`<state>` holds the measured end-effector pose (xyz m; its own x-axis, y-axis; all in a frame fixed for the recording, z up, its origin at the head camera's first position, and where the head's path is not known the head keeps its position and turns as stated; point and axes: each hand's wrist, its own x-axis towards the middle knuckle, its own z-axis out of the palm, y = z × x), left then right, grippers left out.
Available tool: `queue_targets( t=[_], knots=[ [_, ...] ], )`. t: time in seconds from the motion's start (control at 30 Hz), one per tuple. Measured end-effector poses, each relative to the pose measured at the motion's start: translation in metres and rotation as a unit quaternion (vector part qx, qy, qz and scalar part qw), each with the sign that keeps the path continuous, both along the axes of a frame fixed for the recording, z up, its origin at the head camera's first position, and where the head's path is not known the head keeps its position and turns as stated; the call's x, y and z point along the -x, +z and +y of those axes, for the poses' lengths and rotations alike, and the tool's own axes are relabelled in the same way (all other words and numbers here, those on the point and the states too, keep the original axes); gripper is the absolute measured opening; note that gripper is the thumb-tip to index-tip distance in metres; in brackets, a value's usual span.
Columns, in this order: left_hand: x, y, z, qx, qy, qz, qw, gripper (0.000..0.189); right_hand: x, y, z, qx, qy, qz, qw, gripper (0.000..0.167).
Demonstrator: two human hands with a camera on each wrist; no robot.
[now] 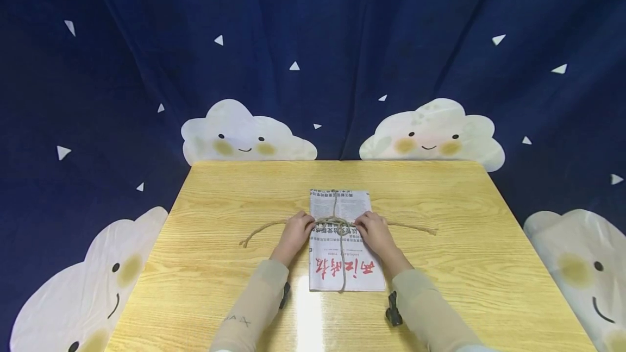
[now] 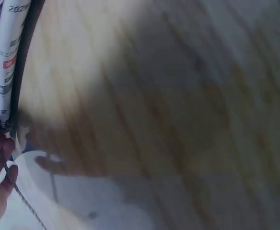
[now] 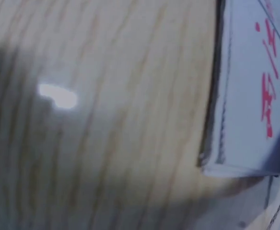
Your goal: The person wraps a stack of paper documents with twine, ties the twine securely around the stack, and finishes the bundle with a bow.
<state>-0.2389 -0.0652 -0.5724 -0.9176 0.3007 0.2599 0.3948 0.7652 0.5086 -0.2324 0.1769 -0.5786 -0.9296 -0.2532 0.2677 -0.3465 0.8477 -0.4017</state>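
A folded newspaper bundle with red and black print lies on the table, tied crosswise with brown twine. The twine crosses in a knot near the bundle's middle. At the bundle's left edge my left hand pinches one length of the twine, and a loose end trails out left. My right hand pinches the other length at the right edge, its loose end trailing right. In the left wrist view the twine runs across the fingers beside the folded paper edge. The right wrist view shows the bundle but not the hand.
The light wooden table carries the bundle near its middle. Behind it hangs a dark blue curtain with white triangles and smiling clouds. Small dark devices sit at the wrists, below the beige sleeves.
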Motion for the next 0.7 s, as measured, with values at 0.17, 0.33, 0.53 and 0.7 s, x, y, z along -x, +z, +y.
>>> queue_targets(
  t=[0.17,0.33,0.53,0.7],
  knots=[
    [0.000,-0.001,0.000,-0.017,-0.010,0.002,0.9998,0.013,-0.002,0.004,0.002,0.009,-0.011,0.020,0.9997,0.005],
    [0.002,0.004,-0.006,-0.047,-0.004,0.032,0.9984,0.012,-0.004,0.015,0.007,0.036,-0.032,0.024,0.9986,0.008],
    [0.007,0.007,-0.015,-0.081,-0.002,0.082,0.9933,0.009,-0.007,0.023,0.022,0.082,-0.078,-0.042,0.9927,0.011],
    [0.010,0.004,-0.025,-0.088,0.002,0.081,0.9929,0.014,-0.008,0.021,0.036,0.108,-0.091,-0.078,0.9870,0.011]
  ],
)
